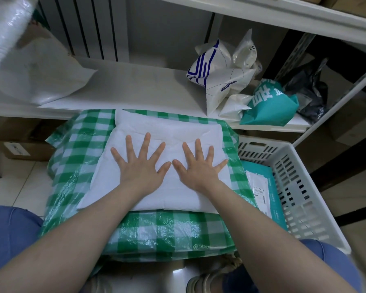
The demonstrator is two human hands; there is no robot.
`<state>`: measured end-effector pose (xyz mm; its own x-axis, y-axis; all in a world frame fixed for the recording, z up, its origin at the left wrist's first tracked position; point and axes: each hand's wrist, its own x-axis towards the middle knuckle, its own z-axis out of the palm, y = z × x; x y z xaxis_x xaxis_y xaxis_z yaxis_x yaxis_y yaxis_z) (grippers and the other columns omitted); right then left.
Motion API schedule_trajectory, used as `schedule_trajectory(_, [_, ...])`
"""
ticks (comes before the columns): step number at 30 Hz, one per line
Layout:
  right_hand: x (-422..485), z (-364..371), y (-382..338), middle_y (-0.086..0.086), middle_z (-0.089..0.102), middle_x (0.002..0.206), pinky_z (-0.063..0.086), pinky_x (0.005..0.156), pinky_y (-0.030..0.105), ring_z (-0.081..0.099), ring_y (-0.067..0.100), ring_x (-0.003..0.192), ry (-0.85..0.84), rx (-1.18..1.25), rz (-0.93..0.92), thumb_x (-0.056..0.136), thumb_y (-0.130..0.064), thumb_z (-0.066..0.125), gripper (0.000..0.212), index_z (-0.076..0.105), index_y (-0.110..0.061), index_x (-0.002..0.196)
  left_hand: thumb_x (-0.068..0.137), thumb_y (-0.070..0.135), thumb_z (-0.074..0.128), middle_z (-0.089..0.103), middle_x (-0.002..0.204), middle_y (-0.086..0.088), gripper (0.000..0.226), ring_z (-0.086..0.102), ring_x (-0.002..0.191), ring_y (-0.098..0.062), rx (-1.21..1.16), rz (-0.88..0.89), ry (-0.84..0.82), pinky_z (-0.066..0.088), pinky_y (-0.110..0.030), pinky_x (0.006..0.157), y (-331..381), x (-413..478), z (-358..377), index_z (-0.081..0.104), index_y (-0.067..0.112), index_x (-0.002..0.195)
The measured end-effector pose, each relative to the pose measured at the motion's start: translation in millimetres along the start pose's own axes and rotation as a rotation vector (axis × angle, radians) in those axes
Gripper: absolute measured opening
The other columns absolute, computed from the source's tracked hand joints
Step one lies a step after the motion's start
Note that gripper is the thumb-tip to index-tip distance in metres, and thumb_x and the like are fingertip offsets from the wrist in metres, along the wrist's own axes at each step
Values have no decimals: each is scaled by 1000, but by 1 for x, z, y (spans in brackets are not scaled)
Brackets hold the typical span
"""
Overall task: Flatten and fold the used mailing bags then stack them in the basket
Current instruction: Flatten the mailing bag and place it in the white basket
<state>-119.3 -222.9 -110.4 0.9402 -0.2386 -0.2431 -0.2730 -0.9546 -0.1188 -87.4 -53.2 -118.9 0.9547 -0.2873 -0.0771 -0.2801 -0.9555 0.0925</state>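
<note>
A white mailing bag [167,132] lies flat on a green-and-white checked surface [76,144] in front of me. My left hand [141,163] and my right hand [199,166] press down on it side by side, palms flat and fingers spread, holding nothing. To the right stands a white slatted basket [294,176] with a folded teal mailing bag [264,187] inside, its shipping label facing up. On the shelf behind lie crumpled bags: a white one with blue print [216,75], a teal one [270,104] and a black one [309,89].
A white shelf board [135,85] runs across behind the checked surface, with a large white plastic bag [40,70] at its left. Cardboard boxes [19,144] sit on the tiled floor at left. My knees in blue trousers frame the bottom corners.
</note>
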Motion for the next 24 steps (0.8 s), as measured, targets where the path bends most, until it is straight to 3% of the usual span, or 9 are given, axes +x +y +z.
schedule_trajectory(18, [1,2,0,-9,-25,160,-17,99,78,-30,37,143,-11,-36,-2,86,-79,2,74,-9,-46,151,82,79,-8,-28,159,9,71,-27,143,-40,-19,-4,-127,-14,-74,104,-2,2,-3,-16,53,147])
schedule_trajectory(21, [-7,2,0,-9,-19,162,-14,103,75,-24,37,145,119,59,-8,88,-77,10,73,0,-44,152,82,79,-8,-30,158,10,71,-28,143,-38,-34,-2,-139,-14,-72,106,-5,3,-11,-20,51,147])
schedule_trajectory(24, [3,-14,-5,-11,-14,162,-10,106,75,-17,36,147,312,103,-2,90,-74,23,72,6,-45,153,84,77,-5,-29,158,8,70,-30,143,-35,-33,11,1,-16,-69,108,-12,19,-31,-19,50,148])
